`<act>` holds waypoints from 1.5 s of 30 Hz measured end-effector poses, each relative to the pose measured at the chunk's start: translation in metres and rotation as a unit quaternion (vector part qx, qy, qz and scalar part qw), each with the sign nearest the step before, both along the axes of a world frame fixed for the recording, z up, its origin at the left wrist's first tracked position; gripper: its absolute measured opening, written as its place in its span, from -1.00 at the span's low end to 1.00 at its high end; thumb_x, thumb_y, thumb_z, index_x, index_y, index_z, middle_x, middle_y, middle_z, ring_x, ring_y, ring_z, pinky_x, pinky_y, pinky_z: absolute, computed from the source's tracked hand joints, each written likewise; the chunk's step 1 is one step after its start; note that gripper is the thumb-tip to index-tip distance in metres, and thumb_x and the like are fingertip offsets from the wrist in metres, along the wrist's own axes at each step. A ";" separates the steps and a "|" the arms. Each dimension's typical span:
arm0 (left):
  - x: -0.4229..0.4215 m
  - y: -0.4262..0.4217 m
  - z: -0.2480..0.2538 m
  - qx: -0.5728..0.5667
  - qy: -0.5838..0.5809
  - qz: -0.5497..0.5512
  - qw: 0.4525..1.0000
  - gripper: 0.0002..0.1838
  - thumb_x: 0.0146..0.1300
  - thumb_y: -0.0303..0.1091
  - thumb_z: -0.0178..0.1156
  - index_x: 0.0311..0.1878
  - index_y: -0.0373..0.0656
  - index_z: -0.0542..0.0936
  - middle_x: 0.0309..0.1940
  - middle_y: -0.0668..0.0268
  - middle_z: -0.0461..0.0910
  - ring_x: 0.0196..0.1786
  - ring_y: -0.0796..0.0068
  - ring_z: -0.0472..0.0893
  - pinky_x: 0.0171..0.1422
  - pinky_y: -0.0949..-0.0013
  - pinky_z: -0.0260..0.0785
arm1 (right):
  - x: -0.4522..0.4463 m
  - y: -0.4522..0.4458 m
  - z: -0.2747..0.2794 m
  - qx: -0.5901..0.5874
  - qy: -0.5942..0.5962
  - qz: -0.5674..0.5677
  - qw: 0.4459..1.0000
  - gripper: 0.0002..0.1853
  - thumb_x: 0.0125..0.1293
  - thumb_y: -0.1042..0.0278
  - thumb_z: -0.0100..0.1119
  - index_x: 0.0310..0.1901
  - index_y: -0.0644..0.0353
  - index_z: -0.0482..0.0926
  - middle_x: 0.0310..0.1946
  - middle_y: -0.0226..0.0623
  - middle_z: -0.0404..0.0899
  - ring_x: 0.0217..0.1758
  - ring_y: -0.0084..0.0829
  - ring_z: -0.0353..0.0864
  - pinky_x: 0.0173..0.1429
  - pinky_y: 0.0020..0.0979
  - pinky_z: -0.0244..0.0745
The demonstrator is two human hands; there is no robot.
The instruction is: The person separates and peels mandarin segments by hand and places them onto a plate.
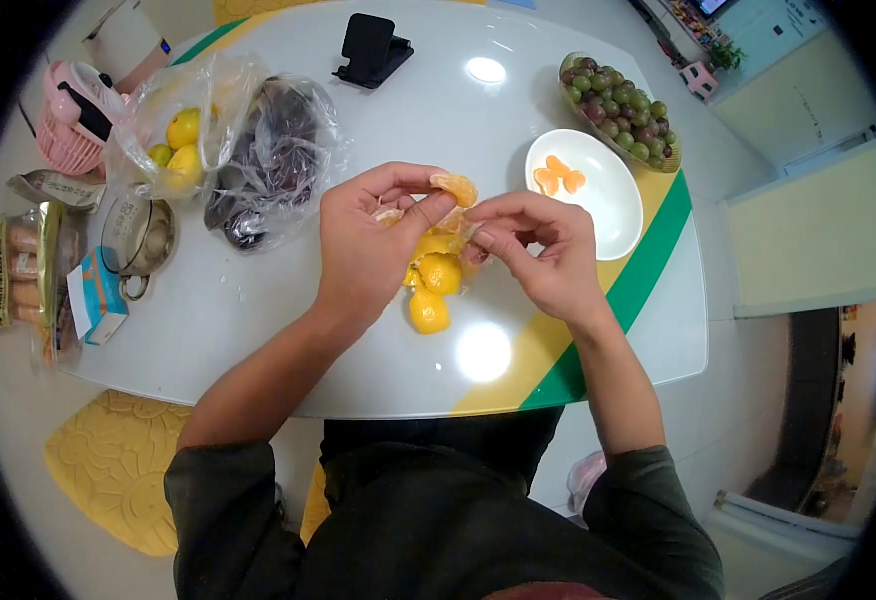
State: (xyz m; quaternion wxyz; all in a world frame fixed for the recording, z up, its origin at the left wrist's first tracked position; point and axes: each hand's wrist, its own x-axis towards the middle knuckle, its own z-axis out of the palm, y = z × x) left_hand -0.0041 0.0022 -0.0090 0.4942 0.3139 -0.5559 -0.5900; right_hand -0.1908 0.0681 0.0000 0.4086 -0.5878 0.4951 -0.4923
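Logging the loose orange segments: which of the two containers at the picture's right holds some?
The white bowl, nearer the right hand: orange segments lie in it. The other container, farther up, shows only grapes.

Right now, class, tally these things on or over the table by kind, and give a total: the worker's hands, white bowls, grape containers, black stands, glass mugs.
Hands: 2 (left hand, right hand)
White bowl: 1
Grape container: 1
Black stand: 1
Glass mug: 1
Total: 6
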 end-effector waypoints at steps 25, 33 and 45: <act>-0.002 0.008 0.005 -0.045 -0.102 0.005 0.994 -0.78 0.34 -0.59 0.32 0.03 -0.41 0.69 -0.18 0.24 0.74 -0.12 0.56 0.69 0.03 0.49 0.54 | -0.004 -0.001 0.003 -0.099 0.017 -0.036 0.994 -0.76 0.42 0.40 0.33 0.07 0.22 0.70 -0.17 -0.34 0.69 -0.22 -0.57 0.62 -0.16 -0.54 0.54; -0.004 0.020 0.020 -0.131 -0.141 0.025 0.981 -0.83 0.29 -0.59 0.37 -0.05 -0.35 0.74 -0.24 0.32 0.69 -0.27 0.65 0.55 -0.14 0.56 0.38 | -0.001 0.001 0.000 -0.083 0.001 -0.019 0.996 -0.72 0.45 0.43 0.30 0.15 0.23 0.64 -0.18 -0.33 0.70 -0.24 -0.66 0.64 -0.18 -0.61 0.55; -0.004 0.015 0.012 -0.132 -0.122 0.036 0.983 -0.90 0.33 -0.61 0.33 -0.13 -0.37 0.74 -0.29 0.27 0.71 -0.22 0.59 0.61 -0.07 0.51 0.44 | -0.003 0.003 0.001 -0.100 0.023 -0.035 0.994 -0.77 0.45 0.36 0.32 0.06 0.22 0.70 -0.25 -0.39 0.76 -0.29 -0.69 0.67 -0.23 -0.62 0.51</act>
